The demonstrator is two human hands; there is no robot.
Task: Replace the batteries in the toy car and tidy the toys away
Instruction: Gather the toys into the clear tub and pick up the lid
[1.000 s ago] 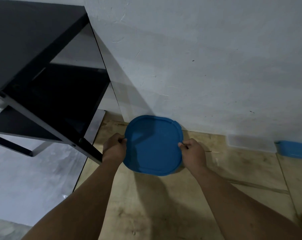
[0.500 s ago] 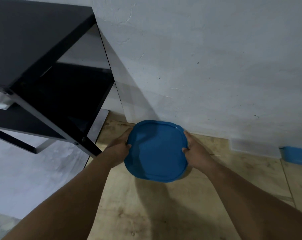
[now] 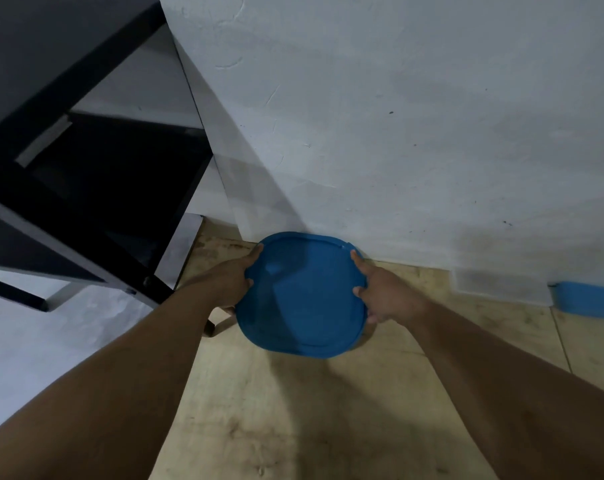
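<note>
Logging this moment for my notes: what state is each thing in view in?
blue lid: held at both sides, above the floor by the wall
left hand: gripping the lid's left edge
right hand: gripping the lid's right edge
black shelf unit: standing, visible shelves look bare

We can read no text, label, brand, number or sign anywhere in this view. The blue lid point(image 3: 302, 296) we hold at its two sides shows only plain moulded plastic, with a raised rim line and a small dimple, no lettering. The white wall point(image 3: 397, 116) carries only cracks and dark specks, and the black shelf point(image 3: 85, 188) bears no marking we can make out.
</note>
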